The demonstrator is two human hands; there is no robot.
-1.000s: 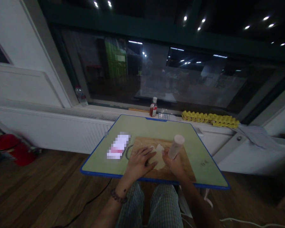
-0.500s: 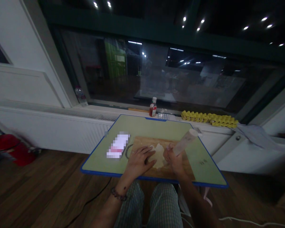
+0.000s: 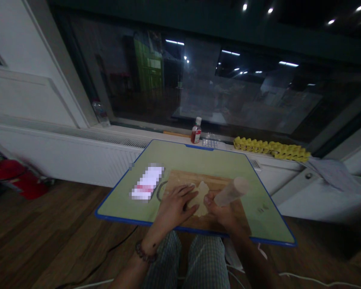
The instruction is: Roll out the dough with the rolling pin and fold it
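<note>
A thin, uneven sheet of pale dough (image 3: 202, 197) lies on a wooden cutting board (image 3: 228, 218). My left hand (image 3: 179, 202) rests with spread fingers on the left part of the dough and board. At the dough's right edge is my right hand (image 3: 218, 208), its fingers closed around the near end of a pale, thick cylinder that looks like a rolling pin (image 3: 232, 192). The pin tilts up and to the right, its round far end off the board. My right fingertips are blurred, and whether they also pinch the dough I cannot tell.
The board lies on a small green folding table (image 3: 174, 154) with a blue edge. Left of the board are a lit phone (image 3: 147, 184) and a dark curved item. On the sill stand a bottle of red liquid (image 3: 195, 131) and yellow egg cartons (image 3: 270, 149).
The rolling pin has tipped lower, its far end dropping, and my right hand has shifted slightly left. My left hand stays on the dough. The camera view has tilted slightly.
</note>
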